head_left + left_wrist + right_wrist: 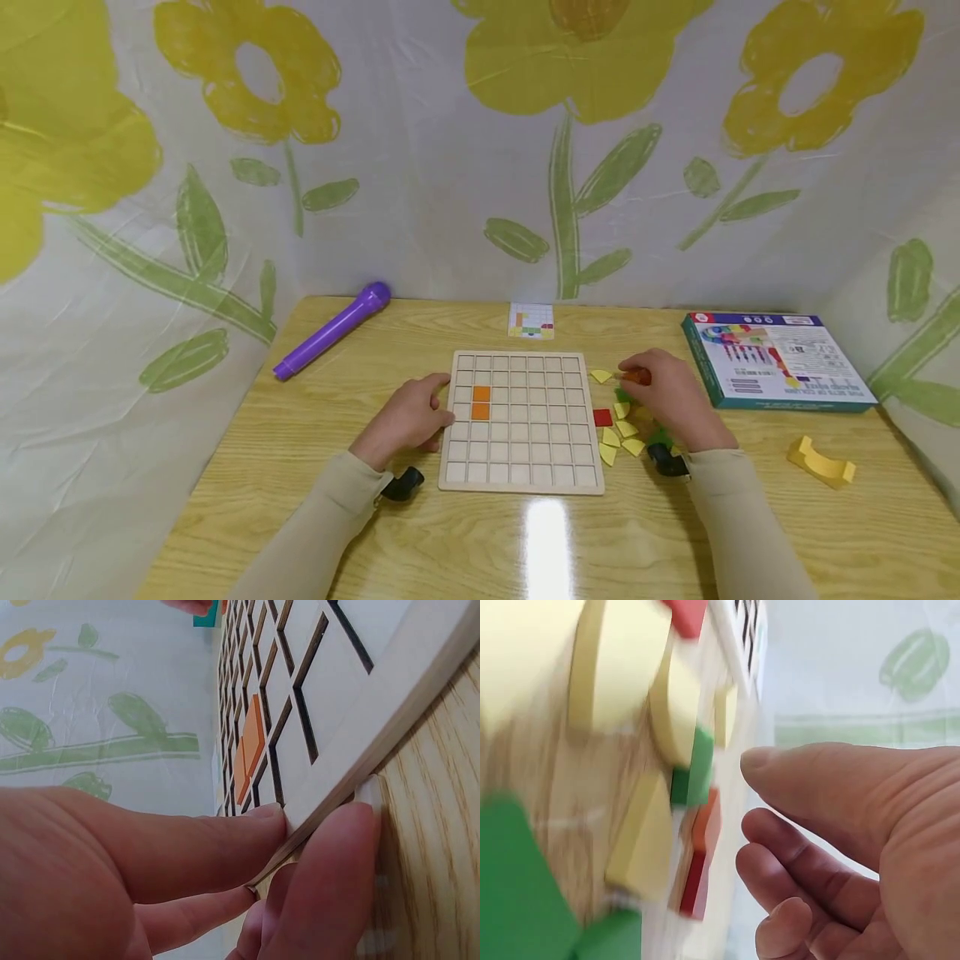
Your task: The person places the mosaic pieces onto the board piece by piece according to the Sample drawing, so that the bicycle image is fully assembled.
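Note:
A wooden grid board lies on the table with two orange square tiles in one column near its left side. My left hand grips the board's left edge, with the thumb on the rim and other fingers along the side. To the right of the board lie yellow quarter-round pieces, a red square tile and green pieces. My right hand hovers over these pieces, thumb and fingers apart with nothing between them. Nearest its fingertips are an orange piece and a dark red piece.
A small pattern card lies behind the board. At the back left is a purple toy microphone. A flat game box lies at the right, with a yellow curved block in front of it.

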Available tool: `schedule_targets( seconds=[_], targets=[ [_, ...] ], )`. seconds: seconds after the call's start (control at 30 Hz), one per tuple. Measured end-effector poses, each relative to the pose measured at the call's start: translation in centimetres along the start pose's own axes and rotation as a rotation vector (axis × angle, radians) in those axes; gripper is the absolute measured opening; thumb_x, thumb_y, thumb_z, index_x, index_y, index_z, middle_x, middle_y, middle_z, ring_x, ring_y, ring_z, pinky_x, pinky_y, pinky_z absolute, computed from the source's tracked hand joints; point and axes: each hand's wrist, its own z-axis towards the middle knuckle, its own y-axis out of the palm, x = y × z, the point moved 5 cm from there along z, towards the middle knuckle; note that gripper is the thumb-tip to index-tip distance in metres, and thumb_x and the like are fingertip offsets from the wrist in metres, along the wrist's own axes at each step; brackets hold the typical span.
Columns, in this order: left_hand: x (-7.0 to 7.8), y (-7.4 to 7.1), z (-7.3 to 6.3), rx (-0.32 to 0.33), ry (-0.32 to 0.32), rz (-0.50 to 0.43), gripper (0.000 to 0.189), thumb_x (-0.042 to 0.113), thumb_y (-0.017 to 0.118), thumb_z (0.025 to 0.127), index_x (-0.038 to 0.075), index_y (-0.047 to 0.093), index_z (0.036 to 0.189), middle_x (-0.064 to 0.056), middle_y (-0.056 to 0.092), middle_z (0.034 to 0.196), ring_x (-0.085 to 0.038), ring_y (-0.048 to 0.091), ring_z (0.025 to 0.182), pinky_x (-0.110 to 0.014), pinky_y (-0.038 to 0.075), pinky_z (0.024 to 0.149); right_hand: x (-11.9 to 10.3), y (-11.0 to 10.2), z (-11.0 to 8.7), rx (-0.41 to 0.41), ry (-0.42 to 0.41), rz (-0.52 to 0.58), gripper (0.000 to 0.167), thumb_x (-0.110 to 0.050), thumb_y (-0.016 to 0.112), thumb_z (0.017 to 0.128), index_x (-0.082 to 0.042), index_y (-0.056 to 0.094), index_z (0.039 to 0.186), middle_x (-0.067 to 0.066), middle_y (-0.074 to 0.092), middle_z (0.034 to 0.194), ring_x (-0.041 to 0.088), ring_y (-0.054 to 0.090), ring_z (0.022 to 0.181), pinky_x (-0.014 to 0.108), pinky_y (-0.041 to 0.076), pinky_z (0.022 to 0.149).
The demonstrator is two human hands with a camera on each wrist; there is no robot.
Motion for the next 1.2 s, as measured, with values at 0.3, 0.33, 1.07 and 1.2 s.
schedule_targets(
  seconds=[0.3, 0.33, 1.07, 1.2],
  targets=[
    [-0.2, 0.2, -0.1, 0.001, -0.004, 0.003, 0.072, 0.007, 0.075, 0.1, 0.011, 0.043, 0.165, -0.01, 0.053, 0.102, -0.02, 0.064, 0.056, -0.033, 0.06, 0.056, 2.1, -0.5, 0.4, -0.007, 0.08, -0.041, 0.034, -0.017, 0.073, 0.103, 0.0, 0.073, 0.133, 0.026, 0.067, 0.134, 0.042, 0.067, 0.117, 0.06, 0.057, 0.103],
    [-0.1, 0.3, -0.1, 0.001, -0.005, 0.004, 0.072, 0.008, 0.075, 0.1, 0.012, 0.044, 0.165, -0.01, 0.053, 0.101, -0.02, 0.064, 0.056, -0.033, 0.06, 0.055, 2.3, -0.5, 0.4, -0.012, 0.082, -0.048, 0.035, -0.017, 0.073, 0.103, 0.001, 0.073, 0.133, 0.026, 0.067, 0.134, 0.042, 0.067, 0.117, 0.06, 0.057, 0.103],
    [-0.1, 0.2, -0.1, 0.002, 0.005, 0.003, 0.07, 0.007, 0.075, 0.1, 0.011, 0.045, 0.164, -0.01, 0.052, 0.104, -0.018, 0.062, 0.057, -0.031, 0.06, 0.056, 2.2, 0.2, 1.0, -0.022, 0.026, -0.093, 0.03, -0.012, 0.075, 0.102, 0.002, 0.076, 0.128, 0.026, 0.071, 0.127, 0.039, 0.067, 0.11, 0.06, 0.057, 0.101],
    [-0.1, 0.0, -0.1, 0.004, 0.011, 0.008, 0.07, 0.007, 0.075, 0.1, 0.01, 0.045, 0.164, -0.01, 0.052, 0.103, -0.019, 0.062, 0.057, -0.031, 0.06, 0.056, 2.2, 0.2, 1.1, -0.022, 0.022, -0.09, 0.029, -0.012, 0.075, 0.102, 0.002, 0.076, 0.127, 0.025, 0.071, 0.126, 0.038, 0.067, 0.109, 0.059, 0.058, 0.1]
  ],
)
